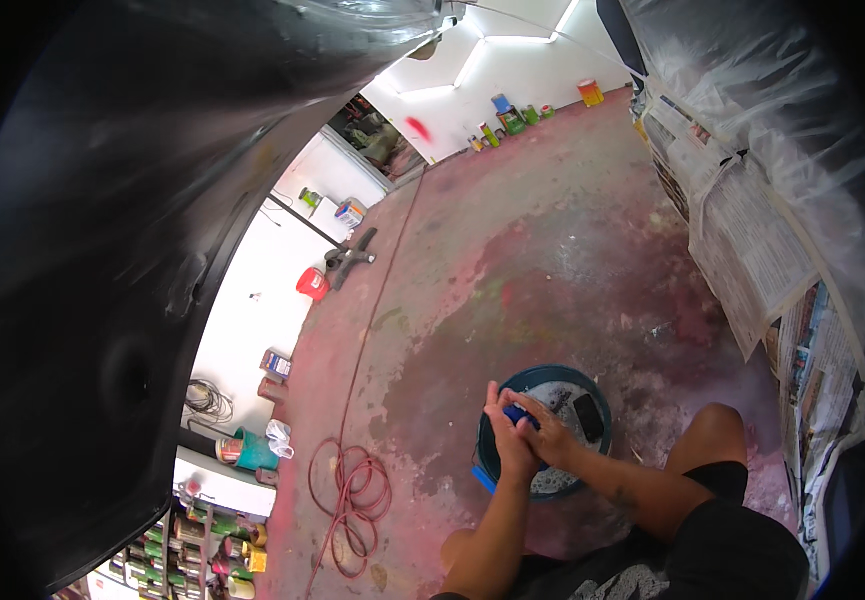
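Both hands meet over a dark teal bucket (603, 390) of foamy water on the floor in front of me. Between my palms a small dark blue thing (519, 412) is pressed; most of it is hidden, so its kind cannot be told. My left hand (513, 440) supports it from the left with fingers pointing up. My right hand (550, 437) curves over it from the right. Beside my right hand, a black block (588, 417) sits in the suds. A bright blue piece (484, 479) shows at the bucket's lower left rim.
A red hose (353, 510) lies coiled on the stained floor at the left. A dark panel (103, 250) looms at the upper left. Newspaper and plastic sheeting (753, 240) hang on the right. Paint cans (513, 120) stand along the far wall, and a red bucket (313, 284) by the left wall.
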Demonstrator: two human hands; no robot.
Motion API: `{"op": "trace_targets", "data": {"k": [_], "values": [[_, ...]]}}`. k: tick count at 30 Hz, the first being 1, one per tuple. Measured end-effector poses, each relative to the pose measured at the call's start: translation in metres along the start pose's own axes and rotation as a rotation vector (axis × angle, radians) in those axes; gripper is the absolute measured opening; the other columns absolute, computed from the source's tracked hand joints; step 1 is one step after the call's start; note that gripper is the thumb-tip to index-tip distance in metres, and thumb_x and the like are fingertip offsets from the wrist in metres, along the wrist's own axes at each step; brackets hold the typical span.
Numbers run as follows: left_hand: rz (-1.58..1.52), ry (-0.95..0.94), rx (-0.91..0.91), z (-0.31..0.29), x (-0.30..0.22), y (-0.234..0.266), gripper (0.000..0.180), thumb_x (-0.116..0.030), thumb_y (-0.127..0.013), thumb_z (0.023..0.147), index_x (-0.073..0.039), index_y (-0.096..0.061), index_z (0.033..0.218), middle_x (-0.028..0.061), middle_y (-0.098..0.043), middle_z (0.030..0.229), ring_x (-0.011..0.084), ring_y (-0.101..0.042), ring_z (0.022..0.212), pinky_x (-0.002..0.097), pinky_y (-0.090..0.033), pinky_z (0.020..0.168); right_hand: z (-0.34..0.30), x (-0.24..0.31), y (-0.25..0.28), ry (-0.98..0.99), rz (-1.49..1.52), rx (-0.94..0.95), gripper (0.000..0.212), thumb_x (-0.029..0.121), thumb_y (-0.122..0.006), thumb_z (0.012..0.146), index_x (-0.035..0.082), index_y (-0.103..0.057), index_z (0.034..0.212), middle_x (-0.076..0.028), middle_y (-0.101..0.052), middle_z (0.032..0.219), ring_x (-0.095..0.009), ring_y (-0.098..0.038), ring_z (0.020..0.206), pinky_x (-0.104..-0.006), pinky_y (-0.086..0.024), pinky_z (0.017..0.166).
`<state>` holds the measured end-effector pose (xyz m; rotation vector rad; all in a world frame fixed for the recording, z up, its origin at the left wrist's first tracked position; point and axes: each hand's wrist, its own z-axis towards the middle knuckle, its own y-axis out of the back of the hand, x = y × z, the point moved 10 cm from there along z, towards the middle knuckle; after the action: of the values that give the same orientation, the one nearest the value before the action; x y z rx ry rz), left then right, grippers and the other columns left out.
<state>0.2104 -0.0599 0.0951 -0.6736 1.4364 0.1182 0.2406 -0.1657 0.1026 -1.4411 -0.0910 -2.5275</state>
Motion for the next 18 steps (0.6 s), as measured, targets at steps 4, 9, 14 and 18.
{"op": "trace_targets", "data": {"k": [4, 9, 14, 18], "values": [[-0.12, 0.098, 0.204, -0.016, -0.019, -0.013, 0.091, -0.079, -0.016, 0.104, -0.024, 0.011, 0.17, 0.0194, 0.005, 0.178, 0.0322, -0.018, 0.161, 0.0462, -0.021, 0.129, -0.003, 0.012, -0.002, -0.275, 0.019, 0.128, 0.049, 0.047, -0.074, 0.096, 0.007, -0.071, 0.123, -0.02, -0.074, 0.119, -0.038, -0.071, 0.111, -0.0454, -0.056, 0.095], [0.115, 0.327, 0.027, -0.01, 0.022, 0.049, 0.076, -0.066, -0.031, 0.109, -0.019, -0.021, 0.168, 0.0171, -0.026, 0.171, 0.0357, -0.033, 0.154, 0.0476, -0.027, 0.126, 0.001, 0.01, -0.025, -0.077, -0.276, 0.403, 0.042, 0.044, -0.08, 0.089, 0.005, -0.071, 0.1, -0.016, -0.074, 0.099, -0.04, -0.07, 0.096, -0.0467, -0.055, 0.084], [-0.276, 0.844, 0.346, -0.021, 0.087, 0.075, 0.048, -0.049, -0.045, 0.11, -0.011, -0.064, 0.132, 0.0086, -0.072, 0.126, 0.028, -0.072, 0.11, 0.0475, -0.057, 0.099, -0.021, 0.055, -0.069, 0.419, -0.24, 0.935, 0.034, 0.032, -0.084, 0.081, 0.007, -0.073, 0.101, -0.016, -0.075, 0.103, -0.036, -0.071, 0.1, -0.0469, -0.056, 0.086], [-0.601, 0.856, 0.33, -0.01, 0.136, 0.091, 0.044, -0.045, -0.046, 0.109, -0.01, -0.064, 0.13, 0.009, -0.072, 0.124, 0.0262, -0.071, 0.11, 0.0455, -0.058, 0.098, -0.066, 0.064, -0.093, 0.691, -0.232, 1.135, 0.033, 0.025, -0.085, 0.076, 0.007, -0.073, 0.101, -0.015, -0.074, 0.103, -0.035, -0.071, 0.1, -0.0468, -0.056, 0.087]]}}
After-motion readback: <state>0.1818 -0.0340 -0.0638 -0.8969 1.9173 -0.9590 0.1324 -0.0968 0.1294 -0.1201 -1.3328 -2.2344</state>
